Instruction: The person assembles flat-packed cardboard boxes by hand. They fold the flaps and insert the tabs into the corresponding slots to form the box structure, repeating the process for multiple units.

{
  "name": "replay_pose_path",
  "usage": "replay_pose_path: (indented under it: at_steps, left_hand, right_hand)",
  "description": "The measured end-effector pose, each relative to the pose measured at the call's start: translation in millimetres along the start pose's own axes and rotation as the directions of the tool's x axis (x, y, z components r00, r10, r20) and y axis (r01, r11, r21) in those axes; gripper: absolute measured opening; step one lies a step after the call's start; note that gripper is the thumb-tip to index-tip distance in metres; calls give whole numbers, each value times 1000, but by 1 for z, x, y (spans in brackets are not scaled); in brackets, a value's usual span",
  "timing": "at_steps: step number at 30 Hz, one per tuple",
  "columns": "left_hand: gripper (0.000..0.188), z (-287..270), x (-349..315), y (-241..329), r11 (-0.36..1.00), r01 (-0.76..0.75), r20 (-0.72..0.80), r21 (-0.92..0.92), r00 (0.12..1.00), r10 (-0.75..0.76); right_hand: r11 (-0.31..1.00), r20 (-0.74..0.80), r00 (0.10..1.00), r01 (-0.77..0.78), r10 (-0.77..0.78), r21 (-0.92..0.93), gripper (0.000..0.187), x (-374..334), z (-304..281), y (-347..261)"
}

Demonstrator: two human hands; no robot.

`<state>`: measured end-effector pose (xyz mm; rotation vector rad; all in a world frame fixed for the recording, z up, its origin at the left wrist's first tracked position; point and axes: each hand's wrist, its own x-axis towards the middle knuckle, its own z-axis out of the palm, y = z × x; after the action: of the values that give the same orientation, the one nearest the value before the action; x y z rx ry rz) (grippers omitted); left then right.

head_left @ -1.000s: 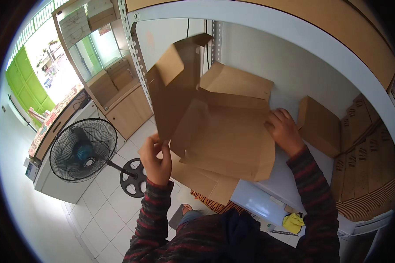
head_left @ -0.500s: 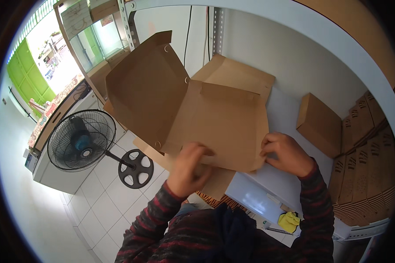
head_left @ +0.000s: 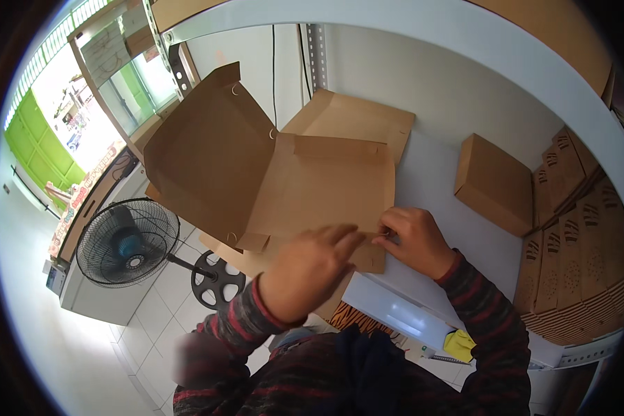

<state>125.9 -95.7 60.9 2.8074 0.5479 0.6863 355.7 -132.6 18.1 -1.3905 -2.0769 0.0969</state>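
A brown cardboard box stands partly folded in front of me, its lid raised and leaning to the left. Its far side wall is folded up. Over the near edge lies my left hand, fingers stretched toward the right and touching the near flap; the hand covers part of that side. At the near right corner my right hand pinches the cardboard between thumb and curled fingers. Beneath and behind the box lie flat cardboard sheets.
A closed cardboard box stands on the white tabletop at right. Beside it are stacks of folded cardboard boxes. A black standing fan is on the tiled floor at left. A yellow cloth hangs near the table's front.
My left hand has moved right along the near edge and its fingers have straightened. The near side of the box has come up, with my right hand still at its corner. The view has shifted slightly.
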Motion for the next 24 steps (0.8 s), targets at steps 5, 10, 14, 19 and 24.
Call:
replay_pose_path:
  at_steps: [5,10,14,19,24]
  left_hand:
    - [36,24,21,-29,995,35,74,-92,997,-28]
    - [20,56,30,-54,983,7,48,-182,999,2]
    - [12,62,32,-63,945,7,-34,-326,999,-19]
    - [14,66,34,-66,914,-4,-26,-405,1000,-7]
    - [12,64,33,-64,902,-33,-35,-431,999,20]
  right_hand:
    - [1000,-28,999,19,-19,-13,21,1,5,1]
    - [991,-106,986,119,-125,-57,22,-5,8,-1]
    - [908,1,916,397,-400,-136,22,-11,0,-19]
    - [822,45,860,500,-508,-274,13,-23,27,-7]
    - [660,-4,745,587,-667,-468,9,-20,23,-7]
